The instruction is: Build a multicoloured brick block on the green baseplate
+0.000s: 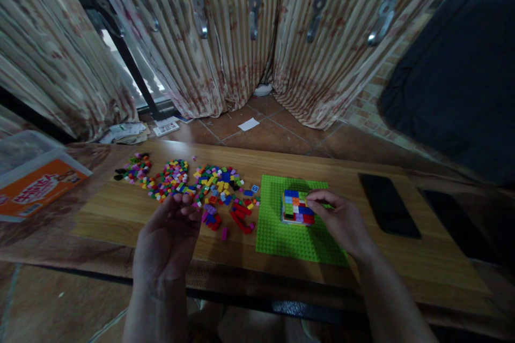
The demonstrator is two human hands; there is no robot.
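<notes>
My right hand (pixel 338 218) reaches over the green baseplate (pixel 277 244). Its thumb and fingertips are pinched together at the right edge of a block built of toy bricks (pixel 296 208), whose top shows blue, red, white, orange and green pieces. What the fingertips hold is too small to make out. To the left, my left hand (pixel 169 236) hovers palm up before the loose bricks, its fingers loosely curled and apart, with nothing visible in the palm. Nearest to it are a purple, blue and red cluster of bricks (pixel 211 217) and several long red bricks (pixel 240 218).
Heaps of small coloured bricks (pixel 217 177) spread across the left of the wooden board (pixel 322 163). A black phone (pixel 389 205) lies right of the baseplate, another dark flat object (pixel 454 222) beyond it. A clear plastic box with an orange label (pixel 40 185) stands far left.
</notes>
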